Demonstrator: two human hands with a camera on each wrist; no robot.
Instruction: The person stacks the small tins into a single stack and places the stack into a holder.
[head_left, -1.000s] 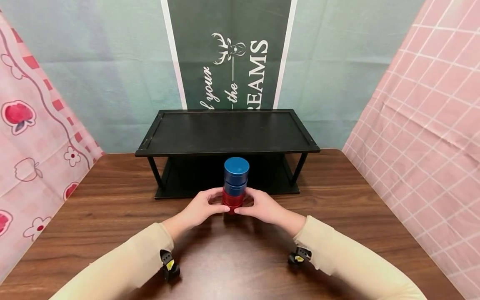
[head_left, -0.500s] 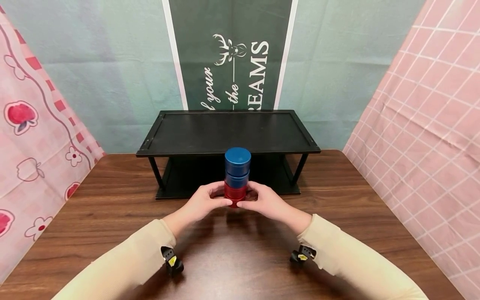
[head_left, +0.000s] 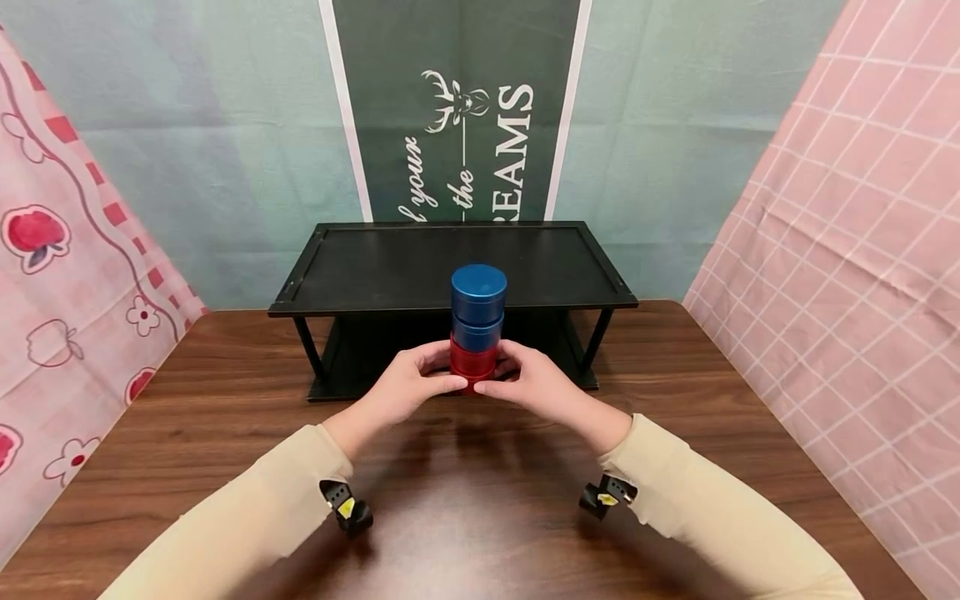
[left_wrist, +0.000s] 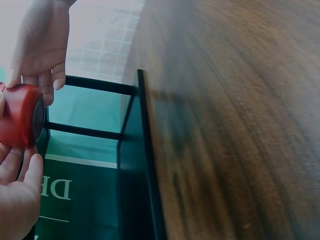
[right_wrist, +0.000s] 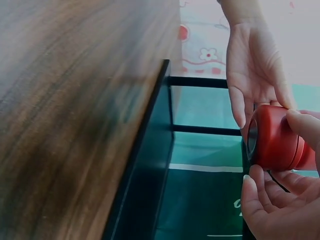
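A blue cylindrical canister (head_left: 478, 308) stands upright on a red one (head_left: 473, 363), the two forming one column. My left hand (head_left: 408, 385) grips the red canister from the left, thumb across its front near the bottom. From the right, my right hand (head_left: 534, 385) holds it the same way, and the two thumb tips nearly meet. Both wrist views show the red canister's dark round base raised off the wooden table, seen in the left wrist view beside the red body (left_wrist: 20, 115). Most fingers are hidden behind the red canister in the head view.
Right behind the hands stands a black two-level shelf (head_left: 375, 267) on the wooden table (head_left: 225, 433). The column overlaps its top board's front edge in the head view. A green printed curtain (head_left: 225, 142) hangs behind, with pink curtains (head_left: 847, 250) at both sides.
Both hands have raised the stacked canisters, with the blue top now overlapping the shelf's upper board. The grip on the red canister looks the same.
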